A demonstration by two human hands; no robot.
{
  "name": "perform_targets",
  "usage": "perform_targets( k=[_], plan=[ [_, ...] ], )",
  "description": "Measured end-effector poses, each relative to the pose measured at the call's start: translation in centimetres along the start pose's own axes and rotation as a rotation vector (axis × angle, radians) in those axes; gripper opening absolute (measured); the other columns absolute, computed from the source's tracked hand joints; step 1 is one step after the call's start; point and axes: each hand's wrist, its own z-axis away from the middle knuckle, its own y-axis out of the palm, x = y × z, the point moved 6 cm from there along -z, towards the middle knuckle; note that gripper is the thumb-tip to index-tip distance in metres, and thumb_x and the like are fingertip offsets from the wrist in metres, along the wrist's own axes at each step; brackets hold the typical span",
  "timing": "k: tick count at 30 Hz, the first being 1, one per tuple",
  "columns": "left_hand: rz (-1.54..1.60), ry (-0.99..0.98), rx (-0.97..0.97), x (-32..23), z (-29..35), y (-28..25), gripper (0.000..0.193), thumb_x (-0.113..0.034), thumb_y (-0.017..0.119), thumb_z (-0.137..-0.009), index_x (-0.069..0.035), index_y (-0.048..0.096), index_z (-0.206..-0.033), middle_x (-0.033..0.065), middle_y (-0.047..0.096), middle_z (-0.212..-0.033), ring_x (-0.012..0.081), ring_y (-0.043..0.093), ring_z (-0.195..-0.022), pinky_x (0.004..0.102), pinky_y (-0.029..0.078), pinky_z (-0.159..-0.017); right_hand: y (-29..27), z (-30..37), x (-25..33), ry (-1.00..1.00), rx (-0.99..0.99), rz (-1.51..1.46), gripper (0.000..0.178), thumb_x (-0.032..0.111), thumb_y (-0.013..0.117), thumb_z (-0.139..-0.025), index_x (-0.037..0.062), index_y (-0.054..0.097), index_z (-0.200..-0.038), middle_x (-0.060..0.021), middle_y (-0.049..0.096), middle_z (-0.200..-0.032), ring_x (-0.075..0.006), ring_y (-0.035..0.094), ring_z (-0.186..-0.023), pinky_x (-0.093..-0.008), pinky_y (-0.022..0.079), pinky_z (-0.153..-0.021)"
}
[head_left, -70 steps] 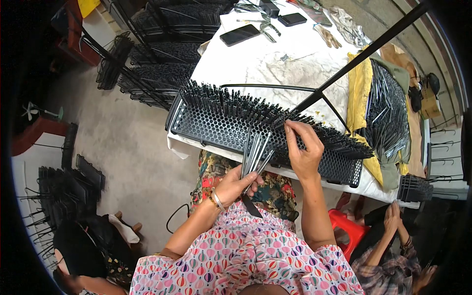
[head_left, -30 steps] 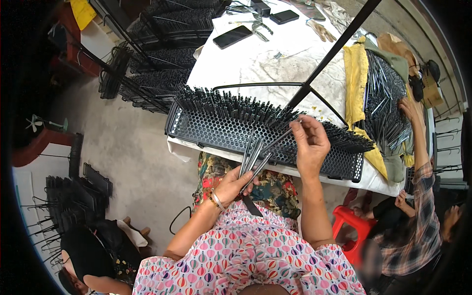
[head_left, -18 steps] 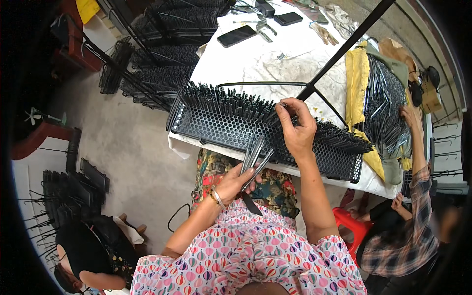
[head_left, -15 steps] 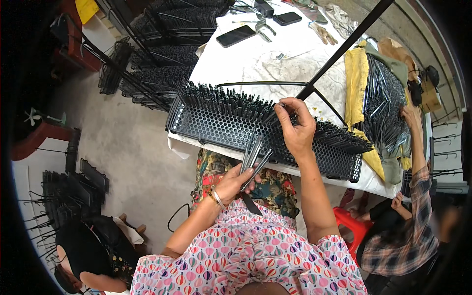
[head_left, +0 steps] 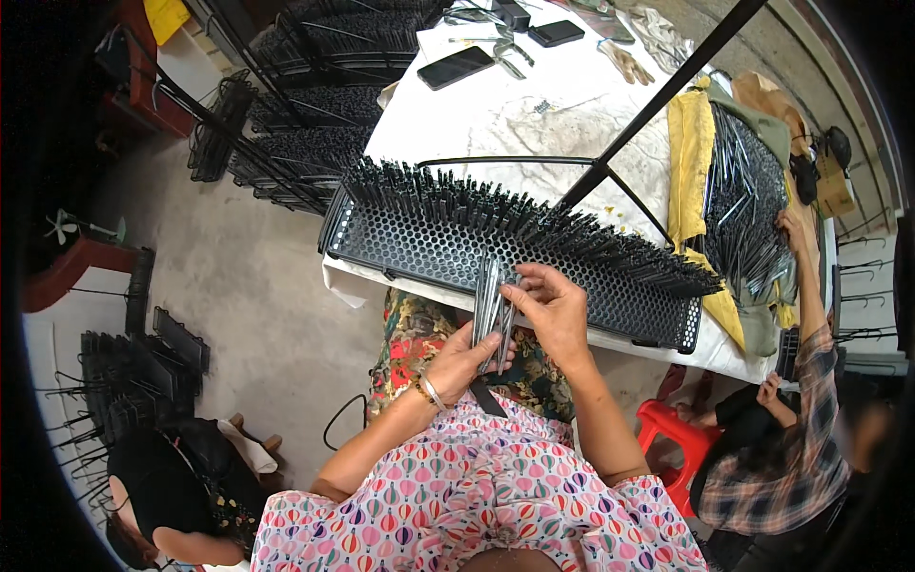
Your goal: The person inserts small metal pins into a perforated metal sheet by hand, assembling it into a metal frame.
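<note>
My left hand point(head_left: 462, 362) is closed round a bundle of thin, shiny dark strips point(head_left: 488, 300) that point up and away from me. At the bundle's right side my right hand point(head_left: 553, 315) pinches the upper part of a strip between thumb and fingertips; whether it grips more than one I cannot tell. Just beyond both hands lies a long black perforated rack point(head_left: 396, 243), its face full of round holes. Dense rows of similar black strips point(head_left: 448, 200) stand upright in its far side. The bundle's tips overlap the rack's near edge in view.
The rack rests on a white-covered table point(head_left: 515, 124) with a phone point(head_left: 456, 68) and a glove point(head_left: 624, 63). A black bar point(head_left: 667, 91) rises beyond the rack. At right, a co-worker's hand point(head_left: 793, 229) touches a sack of loose strips point(head_left: 743, 205). A red stool point(head_left: 667, 439) stands below.
My right hand has come down and left from the upright strips to the bundle, where it now pinches a strip. My left hand still holds the bundle, its loose strips drawn closer together.
</note>
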Motion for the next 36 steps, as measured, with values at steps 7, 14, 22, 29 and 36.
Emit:
perform_targets(
  k=[7,14,22,29,36],
  plan=[
    [0.002,0.040,-0.092,-0.2,-0.1,0.1,0.024,-0.011,0.057,-0.088,-0.002,0.049,-0.110,0.0088,0.062,-0.091,0.0171,0.063,-0.080,0.0311,0.055,-0.072,-0.9,0.1,-0.6,0.036,-0.042,-0.065,0.029,0.006,0.073,-0.074,-0.0038,0.062,-0.099,-0.0032,0.061,-0.073,-0.0054,0.054,-0.064,-0.0203,0.045,-0.054],
    [-0.148,0.104,-0.072,-1.4,0.2,0.5,0.022,-0.009,0.056,-0.089,-0.001,0.050,-0.109,0.0085,0.062,-0.093,0.0161,0.063,-0.082,0.0297,0.056,-0.071,-1.1,-0.4,-0.3,0.035,0.039,0.038,0.024,0.010,0.071,-0.077,-0.0017,0.063,-0.097,-0.0014,0.061,-0.070,-0.0051,0.055,-0.059,-0.0190,0.045,-0.052],
    [-0.019,0.095,-0.051,-0.8,0.0,-0.4,0.023,-0.010,0.050,-0.092,0.000,0.050,-0.112,0.0109,0.059,-0.102,0.0185,0.061,-0.088,0.0353,0.055,-0.075,-2.3,-0.3,2.5,0.052,0.060,-0.107,0.014,0.006,0.069,-0.079,-0.0003,0.064,-0.090,-0.0026,0.063,-0.080,-0.0061,0.057,-0.069,-0.0193,0.046,-0.059],
    [0.024,0.011,-0.073,-1.0,-0.4,0.1,0.021,-0.017,0.048,-0.094,0.000,0.048,-0.107,0.0117,0.059,-0.093,0.0192,0.061,-0.083,0.0335,0.056,-0.070,-3.6,-3.7,7.5,-0.517,-0.281,0.004,0.012,0.002,0.068,-0.078,-0.0010,0.064,-0.089,-0.0042,0.065,-0.078,-0.0065,0.059,-0.067,-0.0199,0.046,-0.061],
    [0.004,-0.022,0.044,-1.3,-0.1,-0.2,0.024,-0.021,0.044,-0.096,-0.001,0.048,-0.109,0.0102,0.060,-0.090,0.0166,0.060,-0.078,0.0295,0.055,-0.066,-2.7,-5.4,7.1,-0.605,-0.234,0.142,0.012,0.005,0.068,-0.078,0.0000,0.064,-0.088,-0.0054,0.066,-0.078,-0.0085,0.059,-0.065,-0.0212,0.047,-0.059]
  ],
)
